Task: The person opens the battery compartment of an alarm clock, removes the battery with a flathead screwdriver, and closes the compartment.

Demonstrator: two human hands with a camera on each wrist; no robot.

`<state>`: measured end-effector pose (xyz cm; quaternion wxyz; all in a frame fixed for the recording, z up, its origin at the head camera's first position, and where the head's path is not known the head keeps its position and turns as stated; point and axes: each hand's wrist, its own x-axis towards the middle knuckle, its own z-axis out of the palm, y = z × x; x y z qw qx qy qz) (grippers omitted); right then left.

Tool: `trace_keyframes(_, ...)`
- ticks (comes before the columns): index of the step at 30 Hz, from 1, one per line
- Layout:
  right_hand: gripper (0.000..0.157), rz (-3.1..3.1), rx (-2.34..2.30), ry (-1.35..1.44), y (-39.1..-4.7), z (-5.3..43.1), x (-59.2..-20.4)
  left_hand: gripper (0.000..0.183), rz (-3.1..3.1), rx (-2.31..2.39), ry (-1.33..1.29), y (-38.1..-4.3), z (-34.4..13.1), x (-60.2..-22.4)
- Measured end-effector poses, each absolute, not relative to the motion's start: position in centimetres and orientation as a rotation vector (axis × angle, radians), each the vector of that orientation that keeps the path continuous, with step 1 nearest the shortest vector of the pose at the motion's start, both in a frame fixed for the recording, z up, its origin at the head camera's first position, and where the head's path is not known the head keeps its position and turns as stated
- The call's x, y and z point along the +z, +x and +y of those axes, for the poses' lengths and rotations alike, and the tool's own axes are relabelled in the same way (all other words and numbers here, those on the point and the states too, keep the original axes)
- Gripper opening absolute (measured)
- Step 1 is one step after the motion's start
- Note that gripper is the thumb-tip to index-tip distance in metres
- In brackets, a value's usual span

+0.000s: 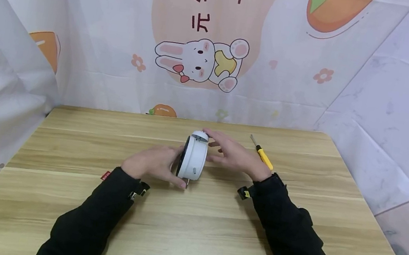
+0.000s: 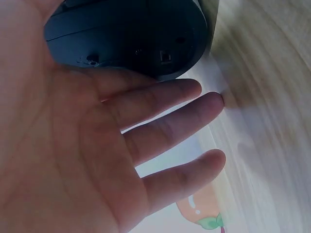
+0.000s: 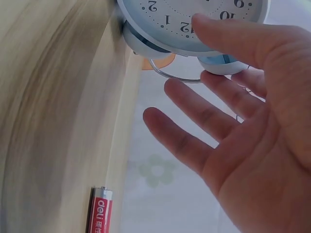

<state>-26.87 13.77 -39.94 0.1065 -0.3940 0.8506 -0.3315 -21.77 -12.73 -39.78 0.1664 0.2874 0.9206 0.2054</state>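
Note:
A white twin-bell alarm clock (image 1: 194, 157) stands on its edge mid-table, bells toward the curtain and dial facing right. Whether it touches the table I cannot tell. My left hand (image 1: 156, 162) holds it from the back, the thumb by its feet. In the left wrist view the clock's black back (image 2: 131, 36) shows above the spread fingers of that hand (image 2: 97, 141). My right hand (image 1: 234, 152) reaches to a bell with an extended finger. In the right wrist view the thumb of that hand (image 3: 252, 107) lies before the dial (image 3: 180, 17), its other fingers loosely spread.
A yellow-handled screwdriver (image 1: 262, 154) lies beyond my right wrist. Beside my left wrist is a red battery (image 1: 106, 175), also visible in the right wrist view. The wooden table (image 1: 186, 240) ends at a printed curtain (image 1: 113, 42) behind.

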Motion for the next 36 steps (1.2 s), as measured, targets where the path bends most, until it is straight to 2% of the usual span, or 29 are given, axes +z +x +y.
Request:
trace_keyframes(7, 0.098, 2.397, -0.972, -1.126, -27.3, 13.8, -40.7, 0.124, 2.560, 0.820, 0.909, -21.8, -13.0, -39.0)
trace_keyframes(11, 0.101, 2.349, -0.945, -1.129, -27.2, 13.7, -40.9, 0.125, 2.594, 0.885, 0.954, -21.5, -13.2, -38.1)
trace_keyframes(20, 0.113, 2.256, -0.894, -1.122, -26.6, 13.1, -41.5, 0.106, 2.655, 0.909, 1.014, -21.3, -12.8, -38.0)
trace_keyframes(36, 0.128, 2.337, -0.757, -1.026, -25.8, 12.4, -41.6, 0.108, 2.798, 0.833, 1.039, -21.3, -11.7, -38.4)
